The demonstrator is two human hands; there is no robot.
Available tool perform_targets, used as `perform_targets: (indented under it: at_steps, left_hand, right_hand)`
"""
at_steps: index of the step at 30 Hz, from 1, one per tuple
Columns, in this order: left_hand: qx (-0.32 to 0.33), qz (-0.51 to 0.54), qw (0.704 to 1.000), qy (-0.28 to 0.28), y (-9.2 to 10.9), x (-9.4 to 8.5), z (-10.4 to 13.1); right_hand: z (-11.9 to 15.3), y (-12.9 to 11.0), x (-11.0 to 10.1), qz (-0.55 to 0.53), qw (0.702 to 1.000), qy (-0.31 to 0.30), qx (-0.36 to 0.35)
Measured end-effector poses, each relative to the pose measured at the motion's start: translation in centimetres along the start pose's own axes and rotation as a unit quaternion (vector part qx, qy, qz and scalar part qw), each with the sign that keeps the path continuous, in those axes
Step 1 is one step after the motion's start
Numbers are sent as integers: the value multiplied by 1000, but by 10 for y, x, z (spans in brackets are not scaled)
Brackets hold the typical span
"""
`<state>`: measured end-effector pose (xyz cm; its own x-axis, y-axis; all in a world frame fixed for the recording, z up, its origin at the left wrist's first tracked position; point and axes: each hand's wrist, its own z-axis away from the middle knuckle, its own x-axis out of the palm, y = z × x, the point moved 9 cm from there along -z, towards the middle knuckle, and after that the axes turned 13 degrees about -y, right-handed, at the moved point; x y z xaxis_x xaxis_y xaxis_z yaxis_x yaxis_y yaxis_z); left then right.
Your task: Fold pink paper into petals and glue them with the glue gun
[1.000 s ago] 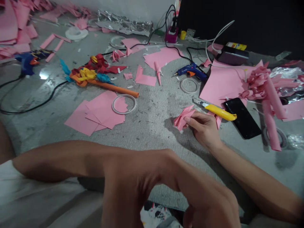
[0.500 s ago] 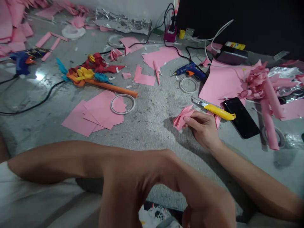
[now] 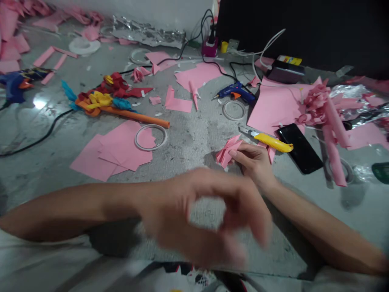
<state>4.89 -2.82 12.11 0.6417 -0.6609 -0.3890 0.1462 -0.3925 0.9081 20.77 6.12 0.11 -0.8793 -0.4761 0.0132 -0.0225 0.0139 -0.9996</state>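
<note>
In the head view my right hand (image 3: 256, 163) pinches a folded pink paper piece (image 3: 227, 151) between thumb and fingers, just over the grey table. My left hand (image 3: 209, 215) is raised close to the camera and smeared by motion. Its fingers curve, with a gap between them and the thumb, and nothing shows in them. Right behind my right hand lies a yellow box cutter (image 3: 272, 142) with its blade out. Another pink folded bit (image 3: 269, 152) is partly hidden behind that hand. A black phone (image 3: 300, 148) lies to the right.
Pink paper squares (image 3: 115, 150) lie at left under a tape roll (image 3: 151, 137). An orange stick with paper flowers (image 3: 133, 117) is behind them. A blue glue gun (image 3: 235, 92) and another tape roll (image 3: 234, 110) sit farther back. Rolled pink paper tubes (image 3: 333, 154) lie at right.
My left hand has pulled back to the left, away from close under the camera, and its fingers now show. My right hand keeps hold of the folded pink paper. The view has shifted slightly.
</note>
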Motion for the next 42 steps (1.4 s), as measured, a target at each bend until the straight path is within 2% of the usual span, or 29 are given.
perform_targets:
  at_steps: [1,3,4,6,8,11,14,18,21,23,26,28,33,38,42]
  left_hand:
    - [38,20,999,-28,-11,-2,-11]
    - [52,-17,993,103,-44,-34,-23]
    - [47,-53,987,147,-60,-43,-27]
    - [32,-81,977,195,-86,-51,-31]
    - [28,-88,977,190,-99,-48,-33]
    - [30,-89,982,164,-101,-41,-32]
    - [13,-63,983,169,-102,-38,-33]
    - [-23,4,986,166,-114,-35,-36]
    - [-15,3,988,154,-114,-33,-38]
    - [-4,10,984,176,-115,-39,-35]
    - [7,73,967,245,-125,-56,-27]
    - [7,112,956,269,-132,-63,-23]
    - [-4,88,977,192,-131,-53,-31]
    - [11,50,982,180,-123,-47,-31]
    - [-3,48,987,151,-125,-40,-34]
  right_hand:
    - [0,0,0,-6,1000,0,-2]
    - [-1,2,1,-27,1000,-1,-12]
    - [-1,4,1,-41,999,-2,-16]
    - [-1,7,0,-62,998,2,-25]
    - [-1,8,-1,-66,997,7,-32]
    - [-1,5,-1,-53,998,11,-35]
    - [-1,-3,1,-27,999,11,-42]
    - [-2,-12,3,13,999,13,-49]
    - [-2,-13,4,18,999,14,-47]
    - [-1,-10,3,6,999,18,-45]
    - [1,-6,0,-9,998,29,-49]
    - [2,-4,-2,-10,998,32,-54]
    - [4,-2,0,-14,999,12,-51]
    - [4,-11,8,7,998,-16,-61]
    - [3,-15,13,47,995,-36,-79]
